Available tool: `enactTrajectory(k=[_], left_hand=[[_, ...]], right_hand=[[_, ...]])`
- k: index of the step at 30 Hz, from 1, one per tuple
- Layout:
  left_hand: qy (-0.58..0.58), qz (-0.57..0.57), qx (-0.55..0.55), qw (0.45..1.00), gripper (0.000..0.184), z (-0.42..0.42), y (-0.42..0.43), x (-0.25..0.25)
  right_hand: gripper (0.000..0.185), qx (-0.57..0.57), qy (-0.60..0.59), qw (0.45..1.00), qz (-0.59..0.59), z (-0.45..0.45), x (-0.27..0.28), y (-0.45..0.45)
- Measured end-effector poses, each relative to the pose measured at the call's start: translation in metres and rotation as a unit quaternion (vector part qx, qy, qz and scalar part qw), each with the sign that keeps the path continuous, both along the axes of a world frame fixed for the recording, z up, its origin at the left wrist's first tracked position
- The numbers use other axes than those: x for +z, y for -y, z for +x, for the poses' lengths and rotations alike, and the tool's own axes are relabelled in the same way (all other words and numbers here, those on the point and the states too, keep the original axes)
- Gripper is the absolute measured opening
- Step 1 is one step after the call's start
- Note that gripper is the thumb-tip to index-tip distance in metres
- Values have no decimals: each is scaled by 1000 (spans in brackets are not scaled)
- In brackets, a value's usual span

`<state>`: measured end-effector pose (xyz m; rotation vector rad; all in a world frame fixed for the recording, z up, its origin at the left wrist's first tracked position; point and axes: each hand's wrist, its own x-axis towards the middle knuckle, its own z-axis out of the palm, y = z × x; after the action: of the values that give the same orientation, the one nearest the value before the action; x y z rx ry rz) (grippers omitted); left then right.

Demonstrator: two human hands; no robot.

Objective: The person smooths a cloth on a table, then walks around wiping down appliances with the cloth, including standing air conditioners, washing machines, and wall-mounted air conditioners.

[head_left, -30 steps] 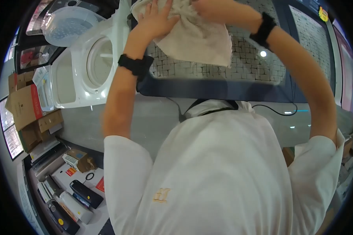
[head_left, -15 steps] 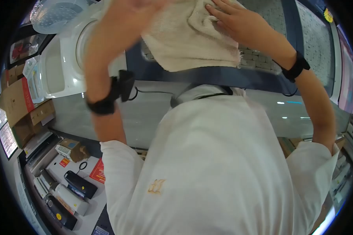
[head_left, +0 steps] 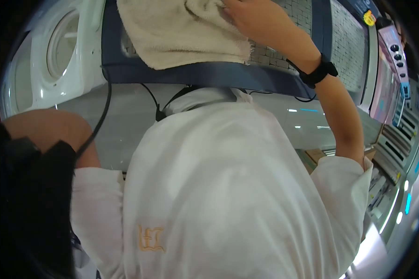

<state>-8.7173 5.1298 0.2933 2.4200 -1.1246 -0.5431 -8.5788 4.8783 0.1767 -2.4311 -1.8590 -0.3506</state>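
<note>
My right hand (head_left: 249, 18) rests on a beige towel (head_left: 172, 42) at the top edge of the view. Its fingers lie out over the towel beside a raised fold, and the frame cuts off part of them. Under the towel is a dark-edged surface (head_left: 186, 74) with a grey brick pattern. A black band (head_left: 320, 72) circles my right wrist. My left forearm (head_left: 56, 125) is bent up close to the camera at the left, where a large black strap or device (head_left: 46, 200) with a cable blocks the view. My left hand itself is out of sight.
A white basin-like unit (head_left: 74, 69) with a round opening stands left of the dark-edged surface. Past the right side are a second brick-patterned panel (head_left: 351, 46) and a pink box (head_left: 388, 88). A black cable (head_left: 107, 100) hangs at the left.
My left arm has drawn back from over the towel toward the camera, and its hand has left the view. The whole scene has shifted left and up. My right hand stays on the towel.
</note>
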Motion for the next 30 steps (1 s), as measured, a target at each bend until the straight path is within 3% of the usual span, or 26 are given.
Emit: enactTrajectory(k=[2, 5, 9, 11, 14, 16, 18, 20, 22, 24, 26, 28, 30], left_hand=[[2, 11, -5, 1000, 55, 1, -2, 1], [-1, -1, 8, 1000, 54, 0, -5, 0], [-1, -12, 21, 1000, 54, -2, -7, 1], [4, -7, 16, 1000, 54, -3, -10, 2], [11, 6, 10, 1000, 53, -8, -11, 4], [14, 6, 18, 1000, 53, -9, -12, 3], [1, -9, 30, 1000, 53, -6, -13, 0], [2, -22, 54, 998, 52, -4, -17, 0], [11, -54, 107, 993, 52, -1, -30, 1], [28, -127, 240, 962, 52, -3, -47, 0], [44, -229, 425, 875, 52, -11, -60, -10], [69, -296, 540, 785, 51, -18, -43, -34], [128, -190, 513, 827, 51, -23, -5, -70]], right_hand=[[48, 28, 62, 997, -33, 3, 4, -2], [48, -12, -17, 1000, 12, -3, 4, -8], [47, 17, 0, 1000, -22, -3, 8, -12], [46, -4, -47, 999, -11, -6, 16, -9], [51, -65, -24, 996, 50, -3, 0, -13], [45, 17, 79, 994, -69, 8, 21, -15], [44, 49, 74, 991, -97, -6, 16, -10], [43, 6, 25, 999, -28, 0, 2, -15], [44, 1, 23, 999, -29, -4, 2, -8], [46, -24, 6, 1000, -3, -6, 2, -10], [46, -27, -1, 1000, -3, -14, 2, -11], [46, -32, -5, 999, -18, -26, 2, -8], [47, -30, -2, 998, -54, -43, 11, -1]])
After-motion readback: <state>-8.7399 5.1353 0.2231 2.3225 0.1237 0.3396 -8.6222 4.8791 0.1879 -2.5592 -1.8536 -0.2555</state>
